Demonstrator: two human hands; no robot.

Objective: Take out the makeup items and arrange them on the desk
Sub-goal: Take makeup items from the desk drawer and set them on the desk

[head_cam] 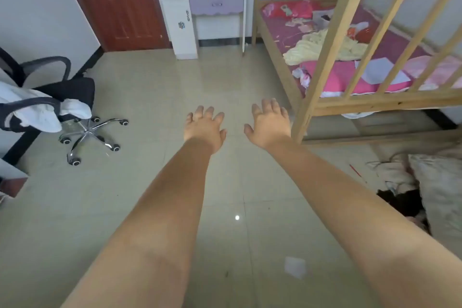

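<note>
Both my arms stretch forward over the tiled floor. My left hand (204, 125) and my right hand (270, 122) are held out palm down with fingers spread, and neither holds anything. Far ahead against the back wall stands a white dressing desk (180, 30) with a lilac drawer (216, 4), which is closed. No makeup items can be made out from here.
An office chair (75, 112) draped with white cloth stands at the left. A wooden bunk bed (355, 62) with pink bedding fills the right. A red-brown door (117, 2) is beside the desk. Bedding (435, 190) lies at the lower right. Tiled floor (155, 87) stretches between me and the desk.
</note>
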